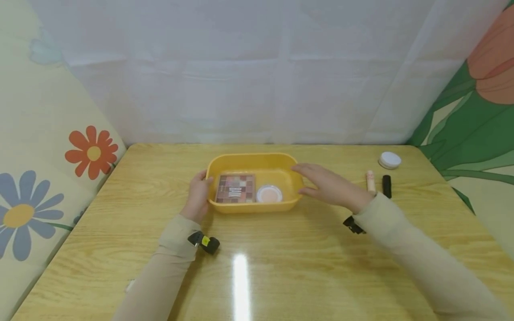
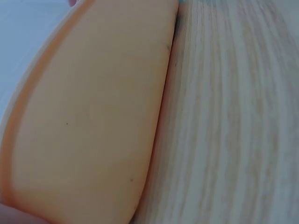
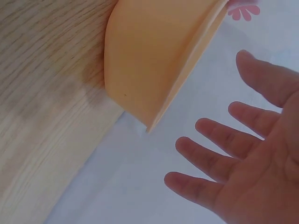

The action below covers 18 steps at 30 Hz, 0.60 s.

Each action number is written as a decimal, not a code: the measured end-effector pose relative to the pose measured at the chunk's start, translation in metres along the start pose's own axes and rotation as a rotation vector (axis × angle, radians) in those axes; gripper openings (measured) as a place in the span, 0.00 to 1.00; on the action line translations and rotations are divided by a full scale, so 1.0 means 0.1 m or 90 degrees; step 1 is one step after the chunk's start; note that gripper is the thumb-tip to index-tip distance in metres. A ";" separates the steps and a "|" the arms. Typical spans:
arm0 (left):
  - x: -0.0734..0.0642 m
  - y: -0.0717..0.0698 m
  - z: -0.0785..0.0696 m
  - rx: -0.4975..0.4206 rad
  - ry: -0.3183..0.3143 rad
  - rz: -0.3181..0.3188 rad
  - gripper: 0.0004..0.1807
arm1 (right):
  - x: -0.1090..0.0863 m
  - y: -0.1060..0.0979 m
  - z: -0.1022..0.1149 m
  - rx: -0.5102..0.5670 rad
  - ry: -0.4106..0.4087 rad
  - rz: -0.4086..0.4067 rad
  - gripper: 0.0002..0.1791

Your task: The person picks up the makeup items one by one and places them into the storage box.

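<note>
White cloth backdrop behind, wood-grain table below. Next biggest: yellow tray, middle of the table toward the back, looks to be standing on the tabletop; long axis runs left-right, a hand at each short end. Right hand off the right end, fingers straight and fanned, thumb apart, nothing held; the tray lies to its left. Head view has the fingertips overlapping the right rim, but the right wrist view shows a gap, so just beside it, not gripping. Left hand is the nearer one, on the left end: thumb over the rim, fingers along the outer wall, so it holds the tray there; finger curl mostly hidden, left wrist view catches only a sliver of skin at the corner. Inside the tray: palette of colored squares, flat in the left part; to its right, round pale compact, just beside it, near the front wall. Right part of the tray floor shows bare. Out on the table, right of the tray and well apart from it: round white container, farthest back, then black tube and pale pink tube side by side, long axes roughly front-to-back in view, standing or lying can't tell; right wrist area covers the pink one's near end.
</note>
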State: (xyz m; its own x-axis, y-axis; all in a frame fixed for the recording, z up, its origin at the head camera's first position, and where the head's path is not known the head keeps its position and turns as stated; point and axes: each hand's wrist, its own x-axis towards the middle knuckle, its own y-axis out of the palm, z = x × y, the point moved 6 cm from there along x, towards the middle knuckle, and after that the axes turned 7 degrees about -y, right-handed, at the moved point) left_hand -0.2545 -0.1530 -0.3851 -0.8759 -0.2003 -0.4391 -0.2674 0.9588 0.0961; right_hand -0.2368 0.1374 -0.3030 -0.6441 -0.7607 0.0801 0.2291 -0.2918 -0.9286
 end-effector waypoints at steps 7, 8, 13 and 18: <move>0.01 0.00 0.01 0.016 0.004 0.007 0.26 | -0.07 0.01 -0.05 0.000 0.034 -0.008 0.31; 0.01 0.00 0.01 0.017 0.003 0.006 0.26 | -0.08 0.02 -0.06 0.000 0.038 -0.009 0.31; 0.00 0.00 0.00 0.021 0.002 0.004 0.26 | -0.10 0.03 -0.07 0.006 0.035 -0.022 0.31; -0.01 0.00 0.01 0.023 0.000 0.000 0.26 | -0.13 0.03 -0.09 0.009 0.023 -0.038 0.31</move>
State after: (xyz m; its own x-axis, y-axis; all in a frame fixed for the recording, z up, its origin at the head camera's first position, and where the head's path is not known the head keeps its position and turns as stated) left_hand -0.2533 -0.1530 -0.3857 -0.8762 -0.2000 -0.4384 -0.2527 0.9654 0.0646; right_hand -0.2345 0.1512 -0.3103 -0.6827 -0.7205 0.1217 0.1996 -0.3441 -0.9175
